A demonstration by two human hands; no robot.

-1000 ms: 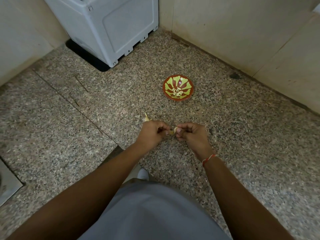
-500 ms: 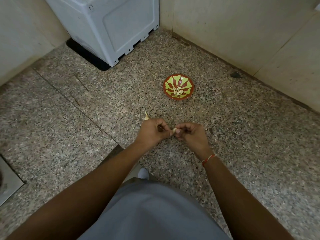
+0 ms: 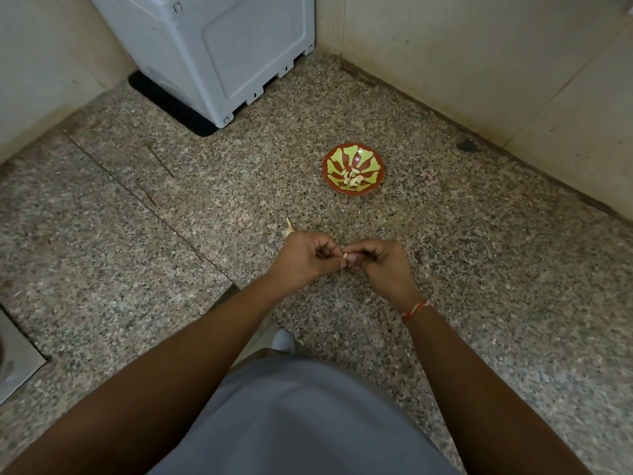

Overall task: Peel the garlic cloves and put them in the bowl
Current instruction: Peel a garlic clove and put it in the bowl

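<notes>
My left hand [image 3: 301,258] and my right hand [image 3: 383,265] meet above the speckled floor, fingers curled, and pinch one small pale garlic clove [image 3: 346,257] between their fingertips. Most of the clove is hidden by the fingers. Beyond the hands a red bowl [image 3: 375,162] with a green pattern stands on the floor and holds several peeled cloves [image 3: 352,178]. The tip of another piece of garlic [image 3: 289,228] pokes out from behind my left hand.
A grey appliance [image 3: 219,46] stands in the far corner on a black mat. Tiled walls [image 3: 479,63] close the floor at the back and right. My grey-clad knee [image 3: 301,416] fills the lower middle. A metal plate [image 3: 13,361] lies at the left edge.
Both hands stay together on the clove; the fingers have shifted slightly around it. The bowl has not moved.
</notes>
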